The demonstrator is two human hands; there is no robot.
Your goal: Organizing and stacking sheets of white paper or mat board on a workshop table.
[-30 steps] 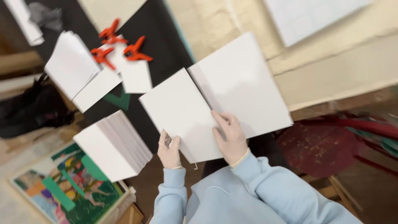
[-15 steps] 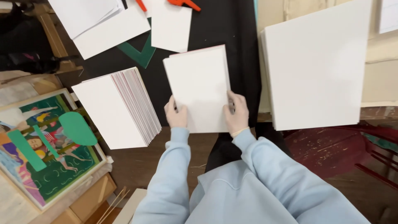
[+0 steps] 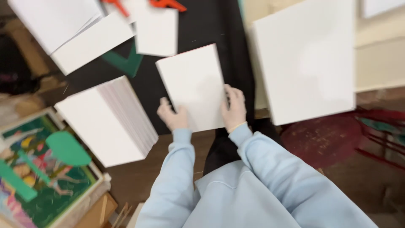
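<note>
- We hold a white rectangular panel (image 3: 193,86), probably a small blank canvas or board, over the black mat (image 3: 202,29), tilted a little off square to the table edge.
- Our left hand (image 3: 172,115) grips its lower left corner, fingers curled round the edge with the thumb lying on the face; closed on the panel.
- Our right hand (image 3: 234,107) takes the lower right edge the same way, fingers wrapped behind and thumb on top; also closed on it.
- Handling, as we judge it: light, stiff and flat, so it should not sag between two edge grips. The white face looks easy to smudge or dent, so hold is best taken at the edges and corners, not on the front.
- To the left, a thick stack of white panels (image 3: 107,120) lies near the left hand, its layered side edges showing.
- To the right, a larger white canvas (image 3: 306,59) lies just beside the held panel, close to the right hand; this is the tightest side.
- Further up the mat: more white sheets (image 3: 63,25), a small white panel (image 3: 156,31), a green set square (image 3: 124,63) and orange clamps (image 3: 168,4), well apart from the hands.
- At lower left, a colourful painting (image 3: 42,185) with green cut-out shapes on it; at lower right, a dark red stool (image 3: 325,139).
- The picture is motion-blurred; fine surface detail cannot be told.
</note>
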